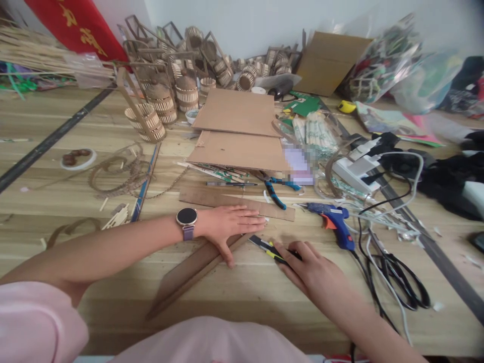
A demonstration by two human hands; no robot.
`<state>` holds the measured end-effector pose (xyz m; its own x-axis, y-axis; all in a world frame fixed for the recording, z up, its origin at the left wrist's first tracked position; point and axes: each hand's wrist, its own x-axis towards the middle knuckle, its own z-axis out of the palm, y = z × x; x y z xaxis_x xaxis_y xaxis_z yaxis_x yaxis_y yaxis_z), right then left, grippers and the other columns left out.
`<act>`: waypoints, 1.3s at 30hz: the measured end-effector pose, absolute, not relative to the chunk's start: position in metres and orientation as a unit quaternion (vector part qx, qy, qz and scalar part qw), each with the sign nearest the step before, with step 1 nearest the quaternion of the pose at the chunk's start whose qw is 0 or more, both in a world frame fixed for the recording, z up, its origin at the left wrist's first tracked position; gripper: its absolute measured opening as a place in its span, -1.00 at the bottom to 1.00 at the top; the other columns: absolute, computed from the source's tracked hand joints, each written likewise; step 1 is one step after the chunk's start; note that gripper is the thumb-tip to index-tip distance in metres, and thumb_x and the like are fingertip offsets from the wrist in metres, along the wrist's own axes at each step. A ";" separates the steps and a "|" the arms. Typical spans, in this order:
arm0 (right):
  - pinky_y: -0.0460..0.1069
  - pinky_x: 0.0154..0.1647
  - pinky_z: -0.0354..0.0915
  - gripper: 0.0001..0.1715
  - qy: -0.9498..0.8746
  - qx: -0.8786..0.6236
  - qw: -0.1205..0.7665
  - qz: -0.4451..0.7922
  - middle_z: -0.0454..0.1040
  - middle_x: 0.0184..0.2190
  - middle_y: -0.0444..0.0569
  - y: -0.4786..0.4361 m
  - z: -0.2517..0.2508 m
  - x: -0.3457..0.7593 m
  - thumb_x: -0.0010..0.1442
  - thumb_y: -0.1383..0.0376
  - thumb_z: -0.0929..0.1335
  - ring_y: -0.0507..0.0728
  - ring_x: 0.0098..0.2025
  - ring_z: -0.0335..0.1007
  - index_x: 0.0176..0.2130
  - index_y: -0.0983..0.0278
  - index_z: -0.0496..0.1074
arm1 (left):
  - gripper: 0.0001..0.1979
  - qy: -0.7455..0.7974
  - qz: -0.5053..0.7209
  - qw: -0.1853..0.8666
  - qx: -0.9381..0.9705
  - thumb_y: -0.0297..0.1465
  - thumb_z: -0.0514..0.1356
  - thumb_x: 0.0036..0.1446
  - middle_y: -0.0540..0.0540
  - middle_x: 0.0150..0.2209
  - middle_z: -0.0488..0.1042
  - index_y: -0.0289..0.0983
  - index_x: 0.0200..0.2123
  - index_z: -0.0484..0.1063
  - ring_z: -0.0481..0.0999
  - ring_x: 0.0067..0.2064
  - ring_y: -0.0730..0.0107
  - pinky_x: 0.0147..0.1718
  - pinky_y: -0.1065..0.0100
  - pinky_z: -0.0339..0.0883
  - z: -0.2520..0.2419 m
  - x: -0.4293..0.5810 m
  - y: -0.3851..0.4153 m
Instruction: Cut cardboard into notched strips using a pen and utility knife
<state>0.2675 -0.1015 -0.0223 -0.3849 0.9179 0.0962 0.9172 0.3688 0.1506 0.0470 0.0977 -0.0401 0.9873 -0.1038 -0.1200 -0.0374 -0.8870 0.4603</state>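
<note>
Two bare hands over one wooden tabletop (264, 307). Left hand (231, 222): planted palm-down, thumb splayed well out, pressing on a diagonal cardboard piece (187, 269) rather than pinching anything. Right hand (308, 264): grip closed around a utility knife (269, 248), blade end aimed left and a bit forward.

Key bit, spatially: diagonal piece off to the left of the right-hand grip, long axis from near-left up to far-right, far end right by the knife's nose. Touching or just shy of it? Can't tell from this angle. Left hand definitely the nearer one, right on top of the cardboard. Knife at an angle to that long axis, not in line with it. One creased layer or two stacked? Also can't tell.

Quick headcount: one flat cardboard strip (234, 201) just beyond, two big cardboard sheets (238, 111) farther back, one pen (230, 184), one pair of blue-handled pliers (274, 197), one blue glue gun (342, 232), one pair of black-handled scissors (419, 285), one yellow tape measure (347, 106). Loads of little slatted baskets (187, 96) too, way too jumbled for an honest count.
</note>
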 end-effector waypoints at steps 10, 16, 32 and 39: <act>-0.08 -0.50 0.45 -0.47 0.821 0.559 -0.023 0.110 0.45 -0.29 0.04 -0.108 -0.022 0.254 0.48 0.19 0.05 0.11 -0.29 0.50 0.15 0.32 0.40 | 0.14 -0.044 -0.062 0.217 0.973 0.02 0.38 -0.03 -0.18 0.46 -0.09 -0.30 0.45 -0.10 -0.17 0.48 0.03 0.43 0.06 -0.37 -0.039 0.047 0.097; -0.06 -0.53 0.45 -0.57 0.821 0.558 -0.010 0.124 0.45 -0.31 0.03 -0.104 -0.020 0.242 0.44 0.23 0.17 0.13 -0.29 0.51 0.13 0.33 0.42 | 0.14 -0.042 -0.069 0.214 0.974 0.04 0.36 -0.01 -0.19 0.46 -0.11 -0.29 0.46 -0.11 -0.19 0.49 0.03 0.42 0.07 -0.40 -0.040 0.047 0.098; -0.10 -0.62 0.37 -0.58 0.816 0.561 -0.009 0.138 0.46 -0.30 0.03 -0.112 -0.021 0.241 0.44 0.25 0.14 0.11 -0.30 0.51 0.10 0.30 0.43 | -0.03 -0.044 -0.096 0.257 0.961 -0.07 0.37 0.07 -0.22 0.44 -0.04 -0.38 0.41 0.08 -0.18 0.48 0.12 0.43 0.23 -0.34 -0.026 0.019 0.091; -0.07 -0.55 0.42 -0.57 0.821 0.556 -0.017 0.129 0.45 -0.29 0.04 -0.109 -0.022 0.235 0.44 0.23 0.16 0.13 -0.30 0.49 0.12 0.34 0.42 | 0.03 -0.038 -0.084 0.299 0.950 -0.07 0.43 -0.03 -0.22 0.44 -0.02 -0.32 0.40 0.10 -0.11 0.47 0.06 0.43 0.20 -0.30 -0.024 0.023 0.092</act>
